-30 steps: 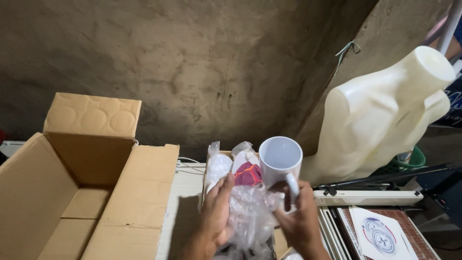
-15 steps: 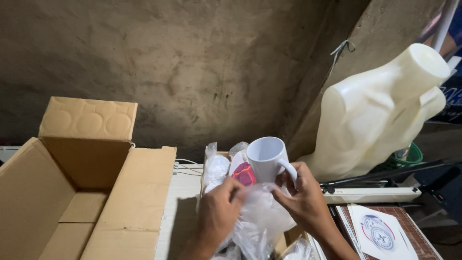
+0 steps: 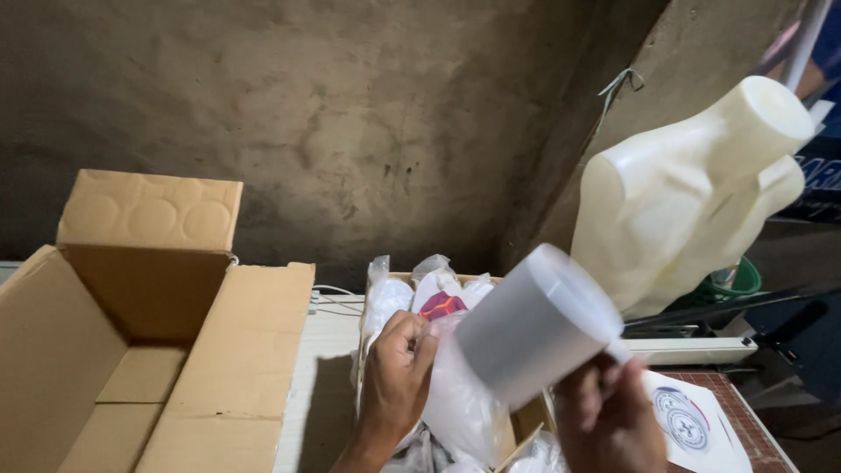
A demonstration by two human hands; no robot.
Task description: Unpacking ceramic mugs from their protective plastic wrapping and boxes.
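Observation:
My right hand (image 3: 609, 420) grips a white mug (image 3: 534, 324) and holds it tilted, its base turned up and to the right. A clear plastic bag (image 3: 460, 398) hangs from the mug's lower end. My left hand (image 3: 396, 372) pinches that bag at its left side. Both hands are above a small carton (image 3: 526, 420) packed with several more bagged white mugs (image 3: 390, 298), one showing a red and purple print (image 3: 441, 305).
A big open cardboard box (image 3: 158, 350) stands at the left on a white table (image 3: 328, 350). A cream mannequin torso (image 3: 692, 193) stands at the right. A white sheet with a round emblem (image 3: 688, 420) lies near it. A rough concrete wall (image 3: 350, 114) is behind.
The mug has risen and tipped from upright to lying tilted toward the camera. My right hand moved lower under it, and my left hand pulled the plastic bag down off the mug.

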